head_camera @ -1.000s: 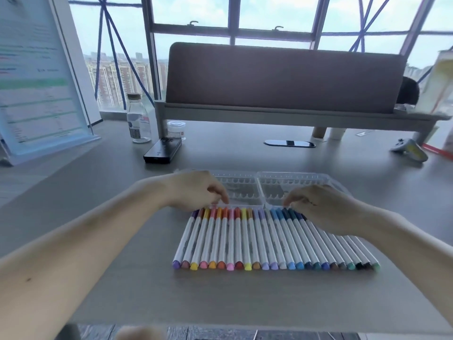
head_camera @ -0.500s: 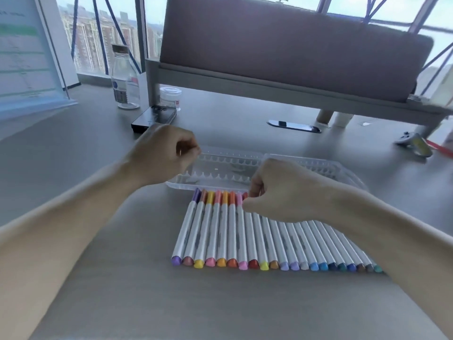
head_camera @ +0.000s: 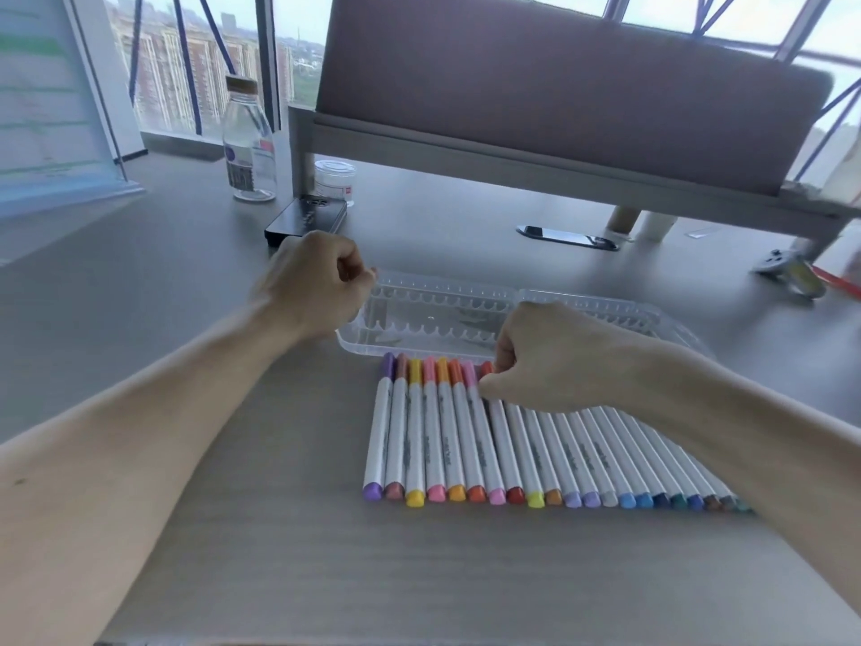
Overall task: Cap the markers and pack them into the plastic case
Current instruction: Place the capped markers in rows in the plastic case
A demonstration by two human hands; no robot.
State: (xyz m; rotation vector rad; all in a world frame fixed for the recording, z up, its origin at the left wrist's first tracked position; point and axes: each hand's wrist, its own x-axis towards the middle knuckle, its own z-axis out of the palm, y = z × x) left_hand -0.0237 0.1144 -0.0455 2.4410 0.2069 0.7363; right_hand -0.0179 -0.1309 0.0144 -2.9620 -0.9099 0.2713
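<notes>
**Both hands shift leftward along the marker row**

Since a second ago, the left hand (head_camera: 317, 282) has come off the marker tops and sits with curled fingers at the near-left corner of the plastic case (head_camera: 419, 349). Whether it pinches anything cannot be told. The right hand (head_camera: 554, 356) has slid left to the middle of the row. It is curled over the caps beside the red marker (head_camera: 487, 368), its grip hidden. The clear case lies open in two halves with scalloped slots. The markers (head_camera: 466, 440) lie outside it, side by side on the desk (head_camera: 326, 575), their caps just beside its near rim. Farther back stand a glass bottle (head_camera: 249, 142) and a small lidded jar (head_camera: 334, 179), contents unclear.
</notes>
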